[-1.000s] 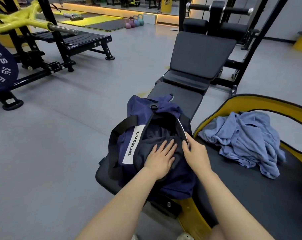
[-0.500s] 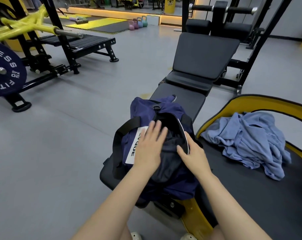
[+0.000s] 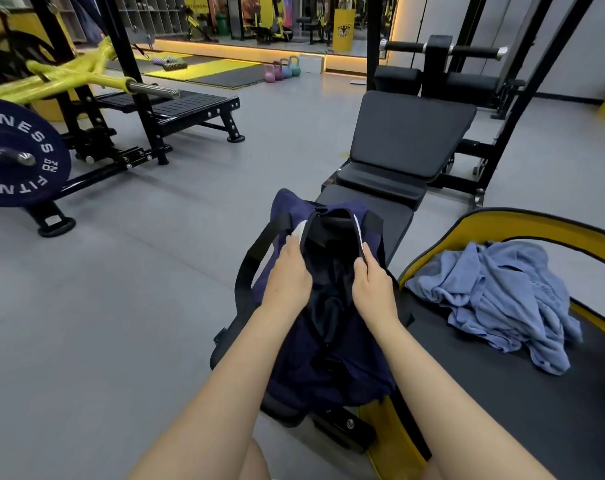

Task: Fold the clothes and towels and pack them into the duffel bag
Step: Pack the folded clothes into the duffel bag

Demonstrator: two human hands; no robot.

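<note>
A navy duffel bag (image 3: 332, 362) with black straps sits on the near end of a black gym bench (image 3: 373, 216). Its top is open and shows a dark inside with dark cloth in it. My left hand (image 3: 287, 275) grips the left edge of the opening. My right hand (image 3: 372, 282) pinches the right edge, by the white zipper trim. A crumpled light blue garment (image 3: 501, 299) lies to the right on a black pad with a yellow rim (image 3: 522, 226), apart from both hands.
The bench's raised backrest (image 3: 411, 133) stands behind the bag. A weight machine with a blue plate (image 3: 17, 157) and yellow bar stands at the left. Several kettlebells (image 3: 282, 69) sit far back. Grey floor (image 3: 121, 306) spreads to the left.
My left hand has left the cloth inside the bag and moved to the left rim of the opening. Both hands now hold the two edges apart. The view has tilted up.
</note>
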